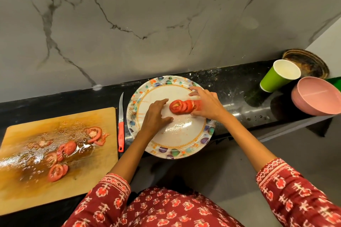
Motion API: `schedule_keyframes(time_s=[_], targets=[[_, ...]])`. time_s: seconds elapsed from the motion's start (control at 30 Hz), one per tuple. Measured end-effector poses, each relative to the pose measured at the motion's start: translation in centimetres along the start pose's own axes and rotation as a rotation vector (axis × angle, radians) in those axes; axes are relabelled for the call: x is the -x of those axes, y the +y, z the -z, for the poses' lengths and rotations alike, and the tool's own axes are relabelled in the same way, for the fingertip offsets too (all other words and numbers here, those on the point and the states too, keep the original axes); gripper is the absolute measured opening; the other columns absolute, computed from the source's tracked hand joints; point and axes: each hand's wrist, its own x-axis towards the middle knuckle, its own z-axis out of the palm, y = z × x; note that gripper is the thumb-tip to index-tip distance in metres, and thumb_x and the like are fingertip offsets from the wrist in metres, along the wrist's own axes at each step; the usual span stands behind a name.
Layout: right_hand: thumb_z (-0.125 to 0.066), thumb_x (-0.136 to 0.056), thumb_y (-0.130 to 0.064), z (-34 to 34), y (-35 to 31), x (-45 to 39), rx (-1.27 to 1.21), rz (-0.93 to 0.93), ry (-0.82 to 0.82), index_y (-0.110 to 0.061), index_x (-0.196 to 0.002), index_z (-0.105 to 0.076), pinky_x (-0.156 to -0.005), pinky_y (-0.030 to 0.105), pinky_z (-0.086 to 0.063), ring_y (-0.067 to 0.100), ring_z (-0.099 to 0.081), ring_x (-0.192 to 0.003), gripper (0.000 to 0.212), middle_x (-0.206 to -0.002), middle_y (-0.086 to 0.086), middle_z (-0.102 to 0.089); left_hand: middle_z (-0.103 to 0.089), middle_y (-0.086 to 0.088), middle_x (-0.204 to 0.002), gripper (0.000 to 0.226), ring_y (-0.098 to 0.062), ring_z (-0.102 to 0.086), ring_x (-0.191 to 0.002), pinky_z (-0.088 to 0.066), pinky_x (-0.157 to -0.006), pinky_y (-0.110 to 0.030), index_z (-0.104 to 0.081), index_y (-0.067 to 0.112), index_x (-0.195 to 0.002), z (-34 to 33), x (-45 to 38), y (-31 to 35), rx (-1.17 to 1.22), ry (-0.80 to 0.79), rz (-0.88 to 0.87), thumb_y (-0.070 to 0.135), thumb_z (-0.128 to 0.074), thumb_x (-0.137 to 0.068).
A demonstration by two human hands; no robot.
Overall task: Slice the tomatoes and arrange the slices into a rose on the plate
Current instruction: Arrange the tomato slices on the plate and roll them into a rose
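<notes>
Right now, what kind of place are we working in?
Most likely a home kitchen counter. A wooden cutting board wet with tomato juice lies on a black stone countertop against a marbled wall, a red-handled knife beside it, and tomato slices sit on a flowered plate.

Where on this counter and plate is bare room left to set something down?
Free: the plate's near half below the tomato slices; the black counter between plate and green cup. Crowded: the cutting board, wet with cut tomato; the knife fills the board-plate gap.
</notes>
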Motion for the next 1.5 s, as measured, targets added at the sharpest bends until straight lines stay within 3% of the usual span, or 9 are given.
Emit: schedule_keyframes(time_s=[0.1,0.23,0.5,0.8,1.07,1.23,1.33,1.4,1.5], targets=[[-0.081,-0.068,-0.036,-0.6,-0.8,1.0,-0.009,-0.037,0.104,-0.025,-0.141,-0.029,-0.103,0.034,-0.02,0.017,-0.035,-0.129,0.09,-0.134,-0.005,-0.049,-0.05,-0.011,-0.132,0.067,-0.026,-0.05,-0.117,-0.046,-0.096,-0.04,-0.045,0.013,-0.133,0.9,0.9,-0.6,0.01,0.024,-0.04,0.018,-0.076,-0.074],[-0.077,-0.073,-0.036,-2.8,-4.2,2.0,-0.111,0.048,0.224,-0.019,-0.134,-0.041,-0.101,0.039,-0.036,0.019,-0.048,-0.119,0.073,-0.126,0.001,-0.056,-0.054,-0.011,-0.127,0.054,-0.024,-0.052,-0.112,-0.049,-0.089,-0.034,-0.049,0.011,-0.129,3.2,3.2,-1.7,0.073,0.118,-0.069,0.014,-0.07,-0.08],[-0.069,-0.082,-0.017,-9.5,-15.7,0.9,-0.168,0.241,0.181,-0.008,-0.121,-0.055,-0.093,0.037,-0.045,0.024,-0.055,-0.107,0.042,-0.115,0.009,-0.062,-0.061,-0.009,-0.116,0.042,-0.02,-0.057,-0.105,-0.05,-0.083,-0.03,-0.055,0.009,-0.123,11.2,10.7,-8.0,0.004,0.324,-0.043,0.011,-0.066,-0.082],[-0.066,-0.083,-0.015,-16.1,-27.1,-0.8,-0.135,0.39,0.043,-0.007,-0.121,-0.054,-0.091,0.028,-0.041,0.022,-0.055,-0.111,0.04,-0.115,0.009,-0.062,-0.064,-0.012,-0.112,0.038,-0.026,-0.059,-0.105,-0.043,-0.091,-0.032,-0.061,0.004,-0.114,20.0,19.8,-18.0,-0.095,0.478,0.159,0.001,-0.068,-0.077],[-0.069,-0.082,-0.026,-18.1,-29.4,-2.0,0.119,-0.021,0.068,-0.009,-0.122,-0.046,-0.089,0.033,-0.041,0.027,-0.044,-0.117,0.049,-0.123,0.011,-0.05,-0.065,-0.01,-0.11,0.033,-0.024,-0.06,-0.102,-0.05,-0.09,-0.042,-0.063,0.006,-0.111,22.4,22.9,-21.7,0.014,0.452,0.252,0.003,-0.067,-0.078],[-0.081,-0.07,-0.03,-17.3,-29.3,-3.3,0.035,-0.228,-0.058,-0.013,-0.121,-0.049,-0.088,0.038,-0.05,0.026,-0.054,-0.109,0.063,-0.117,0.009,-0.059,-0.064,-0.01,-0.114,0.035,-0.022,-0.06,-0.103,-0.05,-0.091,-0.038,-0.062,0.007,-0.114,22.8,22.3,-21.8,0.036,0.444,0.236,0.004,-0.067,-0.08],[-0.083,-0.068,-0.023,-16.6,-29.6,-3.5,-0.037,-0.272,-0.121,-0.013,-0.104,-0.056,-0.088,0.041,-0.052,0.023,-0.058,-0.102,0.046,-0.108,0.007,-0.062,-0.063,-0.009,-0.115,0.035,-0.021,-0.059,-0.103,-0.05,-0.09,-0.035,-0.062,0.008,-0.115,22.8,21.9,-21.5,0.044,0.448,0.235,0.005,-0.067,-0.081],[-0.081,-0.07,-0.017,-16.1,-29.7,-3.6,-0.081,-0.279,-0.143,-0.014,-0.091,-0.057,-0.082,0.035,-0.054,0.019,-0.06,-0.093,0.032,-0.097,0.005,-0.062,-0.063,-0.008,-0.114,0.034,-0.02,-0.058,-0.104,-0.049,-0.088,-0.032,-0.062,0.009,-0.115,22.6,21.9,-21.3,0.054,0.448,0.235,0.006,-0.067,-0.081],[-0.072,-0.079,-0.005,-15.2,-29.5,-3.6,-0.166,-0.237,-0.152,-0.004,-0.09,-0.06,-0.048,0.008,-0.043,0.004,-0.054,-0.065,0.016,-0.075,-0.001,-0.056,-0.063,-0.007,-0.114,0.035,-0.017,-0.057,-0.103,-0.049,-0.083,-0.027,-0.061,0.01,-0.116,22.2,21.9,-21.1,0.066,0.436,0.229,0.008,-0.067,-0.081]])
